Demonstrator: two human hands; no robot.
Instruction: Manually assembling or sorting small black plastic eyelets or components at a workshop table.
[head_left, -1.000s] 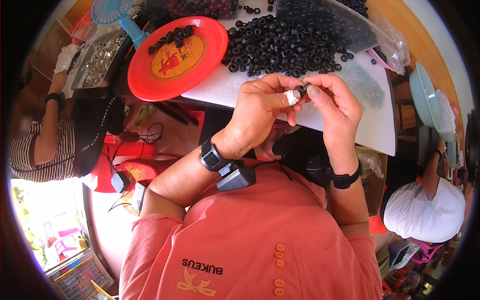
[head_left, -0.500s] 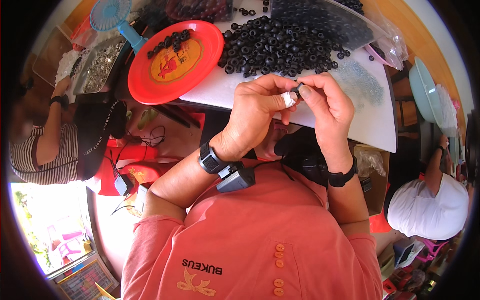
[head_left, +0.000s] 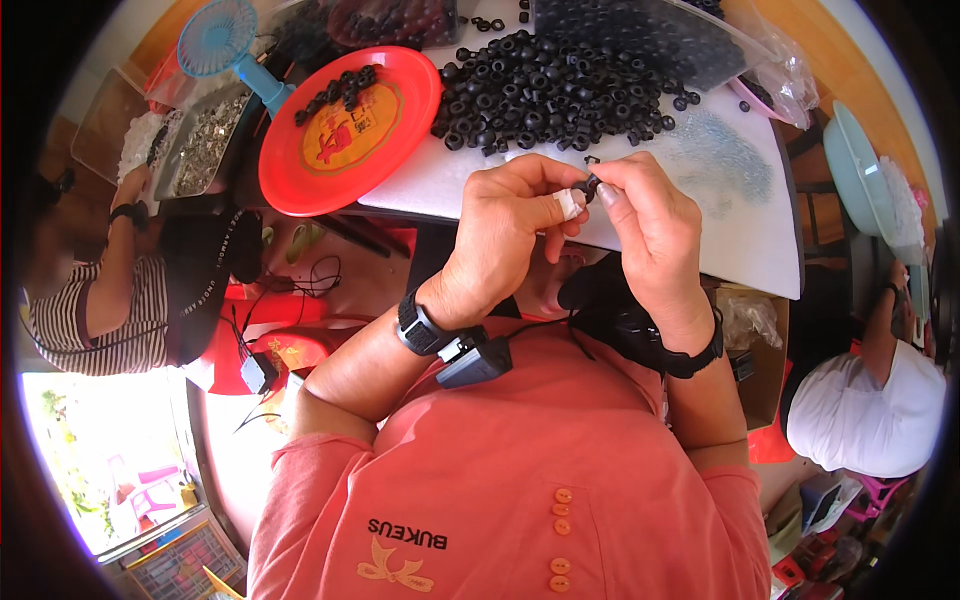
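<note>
Above the near edge of the white tabletop (head_left: 735, 245), both my hands meet at a small black round part (head_left: 590, 187). My left hand (head_left: 500, 225) pinches it between thumb and curled fingers, and white tape wraps that thumb. My right hand (head_left: 655, 235) presses thumb and forefinger against the other side of it. Fingertips partly cover the part, so its full shape does not show. Just beyond lies a wide heap of black ring-like parts (head_left: 560, 95). Left of the heap, a red plate (head_left: 285, 180) carries a few similar black parts (head_left: 347, 90).
Tiny clear beads (head_left: 725, 150) are spread right of the heap. A transparent bin (head_left: 650, 40) stands behind it. A blue fan (head_left: 220, 40) and a metal tray (head_left: 212, 145) are at left. Co-workers sit at either side, one in stripes (head_left: 120, 310), one in white (head_left: 865, 415).
My right fingers have shifted slightly on the black part, and a small dark piece now shows above the fingertips. The whole view has shifted a little.
</note>
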